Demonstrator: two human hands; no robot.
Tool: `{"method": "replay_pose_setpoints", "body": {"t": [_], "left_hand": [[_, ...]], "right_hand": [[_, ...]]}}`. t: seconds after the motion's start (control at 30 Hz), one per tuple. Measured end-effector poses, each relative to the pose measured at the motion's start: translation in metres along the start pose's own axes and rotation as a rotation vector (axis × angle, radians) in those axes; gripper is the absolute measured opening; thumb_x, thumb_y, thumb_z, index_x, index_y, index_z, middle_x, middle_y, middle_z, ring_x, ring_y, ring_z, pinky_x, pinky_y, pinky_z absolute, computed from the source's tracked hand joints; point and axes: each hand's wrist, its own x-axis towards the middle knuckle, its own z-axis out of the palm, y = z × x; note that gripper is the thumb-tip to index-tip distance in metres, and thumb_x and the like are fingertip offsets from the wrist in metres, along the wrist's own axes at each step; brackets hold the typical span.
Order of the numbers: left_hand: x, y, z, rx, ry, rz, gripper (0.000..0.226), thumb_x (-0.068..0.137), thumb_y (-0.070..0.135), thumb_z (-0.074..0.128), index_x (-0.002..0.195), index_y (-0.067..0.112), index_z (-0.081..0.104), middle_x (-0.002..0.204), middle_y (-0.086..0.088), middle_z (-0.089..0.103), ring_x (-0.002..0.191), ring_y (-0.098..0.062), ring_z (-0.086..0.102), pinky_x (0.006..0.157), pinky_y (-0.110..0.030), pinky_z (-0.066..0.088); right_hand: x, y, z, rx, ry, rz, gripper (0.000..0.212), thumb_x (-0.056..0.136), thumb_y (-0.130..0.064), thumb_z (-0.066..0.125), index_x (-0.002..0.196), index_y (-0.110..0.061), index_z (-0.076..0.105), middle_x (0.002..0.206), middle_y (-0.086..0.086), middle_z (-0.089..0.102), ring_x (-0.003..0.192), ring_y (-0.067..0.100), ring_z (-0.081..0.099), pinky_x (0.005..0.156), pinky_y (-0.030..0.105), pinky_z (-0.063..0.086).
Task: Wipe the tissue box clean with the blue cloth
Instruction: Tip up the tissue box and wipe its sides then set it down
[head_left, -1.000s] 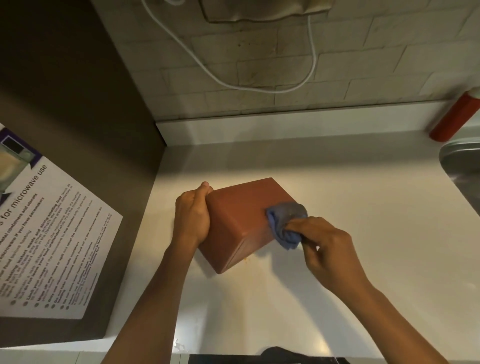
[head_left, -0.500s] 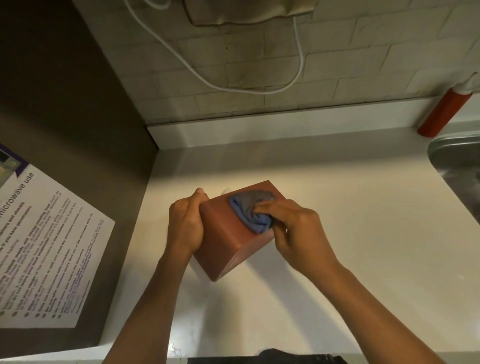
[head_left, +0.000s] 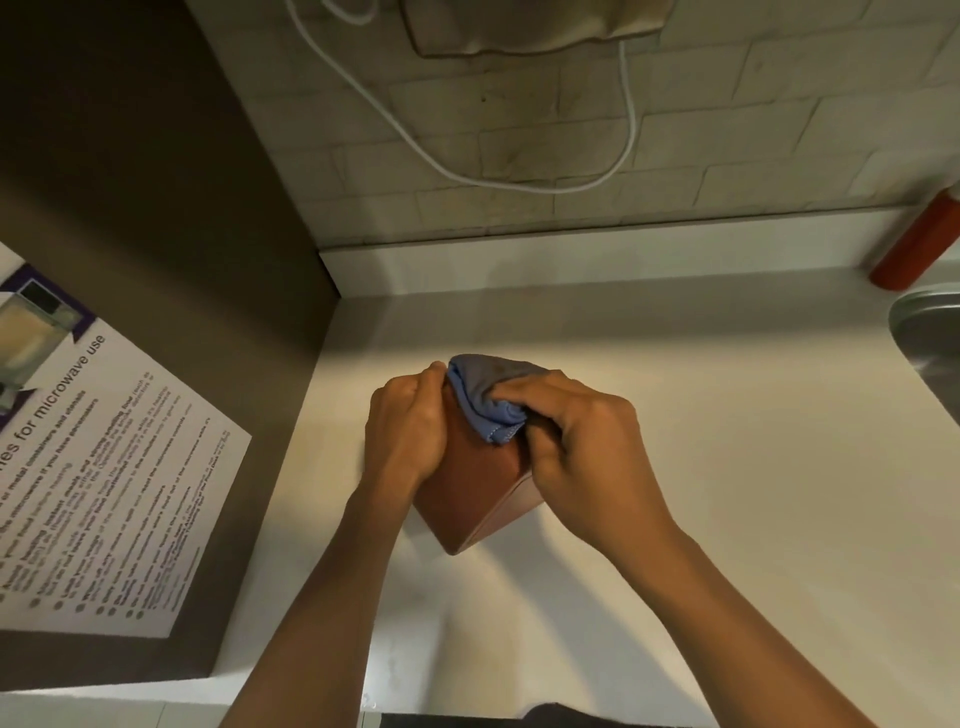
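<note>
Kitchen counter (head_left: 675, 467), pale, tiled wall behind; microwave notice (head_left: 104, 467) at 9 o'clock, red bottle (head_left: 917, 244) and sink rim (head_left: 924, 332) at 2 o'clock. Tissue box (head_left: 478, 493), reddish brown, sits on the counter at frame centre, one corner pointing to 6 o'clock. Left hand (head_left: 405, 431) has fingers curled round the box's 9 o'clock side, steadying it. Right hand (head_left: 576, 441) pinches the bunched blue cloth (head_left: 488, 400) and presses it on the box top, cloth touching the left thumb.

Change: 1 s ago the cloth was at the box's 3 o'clock edge; now it has swept across to the 11 o'clock corner. Likely 1 full pass over the top is done; sides probably remain. Box has barely shifted.
</note>
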Motion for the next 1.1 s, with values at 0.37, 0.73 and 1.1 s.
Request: {"method": "replay_pose_setpoints", "body": {"t": [0.37, 0.73, 1.1], "left_hand": [[-0.009, -0.007, -0.004, -0.115, -0.033, -0.055, 0.056, 0.106, 0.041, 0.036, 0.056, 0.025, 0.053, 0.058, 0.008, 0.057, 0.063, -0.019, 0.056, 0.066, -0.040, 0.049], [-0.019, -0.019, -0.002, -0.155, -0.016, -0.001, 0.049, 0.095, 0.053, 0.031, 0.065, 0.025, 0.057, 0.064, 0.005, 0.059, 0.063, -0.017, 0.059, 0.066, -0.036, 0.050], [-0.023, -0.026, -0.007, -0.184, -0.059, 0.036, 0.053, 0.097, 0.056, 0.030, 0.064, 0.037, 0.067, 0.059, 0.015, 0.065, 0.059, -0.005, 0.062, 0.062, -0.025, 0.046]], "right_hand": [[-0.047, 0.045, -0.013, -0.068, 0.050, 0.054, 0.051, 0.067, 0.016, 0.057, 0.099, -0.021, 0.073, 0.101, -0.016, 0.068, 0.088, 0.000, 0.061, 0.082, 0.005, 0.041], [0.004, 0.049, 0.005, -0.139, 0.032, 0.142, 0.041, 0.070, 0.001, 0.051, 0.089, -0.025, 0.075, 0.088, -0.005, 0.074, 0.078, 0.016, 0.065, 0.069, 0.027, 0.050], [-0.021, 0.112, -0.013, 0.254, 0.104, 0.540, 0.028, 0.087, -0.001, 0.058, 0.093, -0.023, 0.075, 0.066, 0.006, 0.068, 0.063, 0.022, 0.062, 0.063, 0.037, 0.051]]}}
